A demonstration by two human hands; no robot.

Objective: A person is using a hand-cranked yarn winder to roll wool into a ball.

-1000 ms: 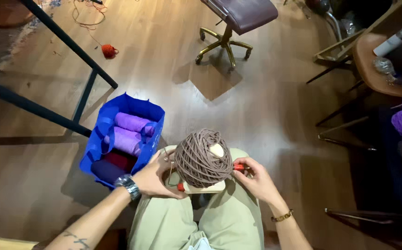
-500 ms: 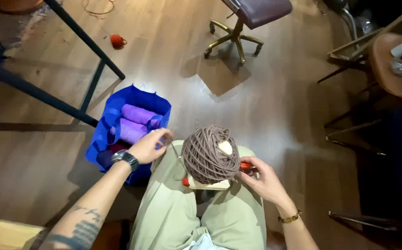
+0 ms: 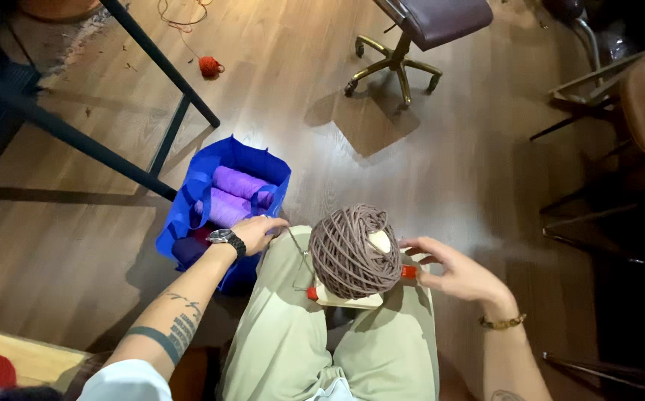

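Wooden floor [image 3: 441, 178] below, fat taupe yarn ball [image 3: 352, 251] on lap, right hand [image 3: 452, 271] spread beside it.

- Yarn ball [image 3: 354, 250]: large, taupe-brown, round, wound on a pale wooden winder [image 3: 348, 298] across the lap, at 6 o'clock.
- Bag [image 3: 189, 215]: blue, open-topped, on the floor at 9 o'clock of the ball, holding purple yarn cones [image 3: 237, 194].

Left hand [image 3: 257, 232] now beside blue bag [image 3: 189, 215]
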